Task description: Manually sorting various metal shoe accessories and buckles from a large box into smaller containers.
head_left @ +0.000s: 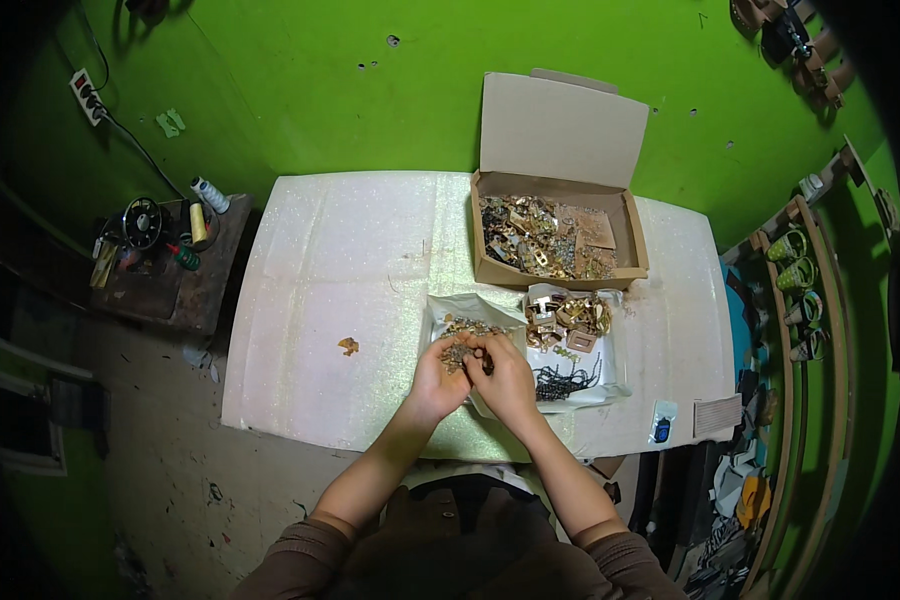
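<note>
We've got our left hand (436, 387) cupped, palm up, with its fingers curled loosely around a little pile of small metallic pieces (456, 357). Our right hand (507, 380) is right over that palm, fingers bunched close together with the tips down at the pile. Can't tell if they're actually pinching a piece, everything's too tiny and half hidden.

Both hands are above the near part of an open plastic-lined tray (437, 317), which has more small ornaments (470, 327) in it. Just to our right of that is a white tray (610, 382) with gold-toned buckles (576, 340) piled at the back and dark bead strands (567, 381) up front.

Behind the trays we've got a cardboard box (550, 277), lid up, loaded with mixed metal trims (532, 235). It all sits on a counter (320, 265) with a sparkly whitish cover. Orangey-brown scrap (348, 346) off to our left, small packet (663, 423) with something blue in it near the right edge.
</note>
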The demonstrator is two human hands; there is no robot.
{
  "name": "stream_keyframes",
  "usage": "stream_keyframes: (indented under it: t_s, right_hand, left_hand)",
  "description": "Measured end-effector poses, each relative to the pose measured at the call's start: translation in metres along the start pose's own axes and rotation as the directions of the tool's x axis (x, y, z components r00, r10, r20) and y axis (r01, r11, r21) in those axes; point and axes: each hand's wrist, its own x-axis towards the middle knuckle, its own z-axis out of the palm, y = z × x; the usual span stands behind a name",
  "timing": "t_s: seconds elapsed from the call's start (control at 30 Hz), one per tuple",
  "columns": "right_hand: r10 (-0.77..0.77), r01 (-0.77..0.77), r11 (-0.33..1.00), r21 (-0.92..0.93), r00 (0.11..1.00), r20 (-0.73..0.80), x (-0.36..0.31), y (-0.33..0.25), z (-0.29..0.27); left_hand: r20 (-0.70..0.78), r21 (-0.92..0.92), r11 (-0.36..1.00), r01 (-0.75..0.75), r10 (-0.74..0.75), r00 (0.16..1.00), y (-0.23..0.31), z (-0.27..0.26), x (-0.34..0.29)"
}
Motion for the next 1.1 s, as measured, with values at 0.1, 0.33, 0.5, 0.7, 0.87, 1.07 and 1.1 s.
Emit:
stream_keyframes:
  t_s: [0.1,0.33,0.5,0.7,0.87,1.07,1.1]
  right_hand:
    - [-0.004,0.005,1.0,0.021,0.999,-0.044,0.0,-0.007,0.008]
    - [0.027,-0.02,0.991,0.133,0.998,-0.052,0.001,-0.031,0.012]
    - [0.052,-0.032,0.966,0.255,0.996,-0.069,0.002,-0.025,0.01]
    - [0.225,-0.208,0.718,0.664,0.972,0.06,0.002,-0.007,0.008]
    - [0.418,-0.391,0.457,0.799,0.887,0.195,0.0,0.009,-0.001]
    - [0.469,-0.466,0.406,0.786,0.845,0.258,-0.009,0.021,-0.002]
    - [0.487,-0.491,0.386,0.781,0.827,0.28,-0.01,0.021,-0.002]
  left_hand:
    - [-0.03,0.046,0.999,0.022,-0.02,0.999,0.008,0.005,-0.006]
    - [-0.009,0.075,0.995,0.072,-0.071,0.997,0.029,0.008,-0.014]
    - [-0.057,0.067,0.994,0.081,-0.078,0.995,0.033,0.008,-0.007]
    - [-0.017,0.042,0.992,0.122,-0.121,0.993,0.034,0.005,-0.005]
    - [-0.099,-0.109,0.98,0.168,-0.179,0.979,0.037,0.011,-0.007]
    - [-0.121,-0.113,0.987,0.117,-0.131,0.984,0.042,0.004,-0.006]
    - [-0.12,-0.108,0.987,0.121,-0.134,0.984,0.042,0.004,-0.006]
